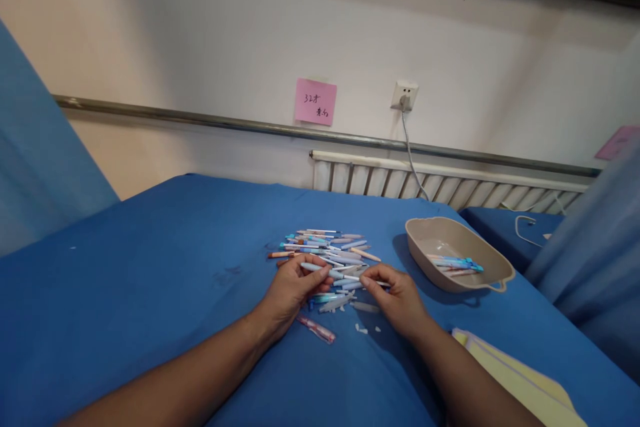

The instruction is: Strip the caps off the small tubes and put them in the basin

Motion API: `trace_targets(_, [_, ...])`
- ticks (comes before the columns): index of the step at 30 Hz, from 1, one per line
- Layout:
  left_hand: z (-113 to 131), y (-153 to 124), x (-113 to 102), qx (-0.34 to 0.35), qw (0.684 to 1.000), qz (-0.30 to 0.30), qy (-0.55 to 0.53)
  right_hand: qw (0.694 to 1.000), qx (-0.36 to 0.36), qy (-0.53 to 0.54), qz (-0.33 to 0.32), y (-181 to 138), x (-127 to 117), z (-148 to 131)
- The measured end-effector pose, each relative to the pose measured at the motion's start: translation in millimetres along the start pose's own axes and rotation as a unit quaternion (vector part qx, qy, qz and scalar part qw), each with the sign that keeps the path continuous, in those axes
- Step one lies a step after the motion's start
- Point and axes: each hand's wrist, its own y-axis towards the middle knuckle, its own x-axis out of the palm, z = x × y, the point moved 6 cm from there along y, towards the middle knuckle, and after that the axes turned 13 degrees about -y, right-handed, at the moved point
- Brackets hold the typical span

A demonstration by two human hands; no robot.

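With few bluish plastic pens (459,263) in the beige plastic basin (420,235), a multicoloured pen pile (345,246) seemingly remained left of it, where left hand (293,287) and right hand (399,297) pinched a slim pale-blue-and-white pen (341,275).

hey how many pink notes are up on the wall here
2. One pink note is above the rail, left of the socket; another pink note is at the far right, partly covered by a curtain. More may be hidden.

the left hand (295,287) and right hand (395,297) hold what looks like a slim pale-blue pen (336,274) over scattered multicoloured pens (313,248) on blue cloth (165,267), near a beige oval basin (425,237).
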Motion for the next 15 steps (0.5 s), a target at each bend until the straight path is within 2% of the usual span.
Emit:
trace_targets(4, [-3.4, -6.7, 6.5, -0.012, 1.000, -0.007, 0.027, 0.996, 0.054, 0.075, -0.014, -2.9, 10.8, -0.3])
trace_targets(7, [-6.2, -12.1, 13.4, 0.007, 0.999, -0.022, 0.025, 0.987, 0.083, 0.135, -0.037, -8.0, 22.6, -4.1])
trace_targets(11, [-12.0, -19.0, 23.6, 0.024, 0.997, -0.065, 0.022, 0.977, 0.135, 0.162, -0.015, -16.1, 28.0, -8.4])
trace_targets(15, [-16.2, -26.9, 29.7, 0.008, 0.994, -0.079, 0.080, 0.961, 0.149, 0.231, -0.035, -20.9, 36.4, -14.2])
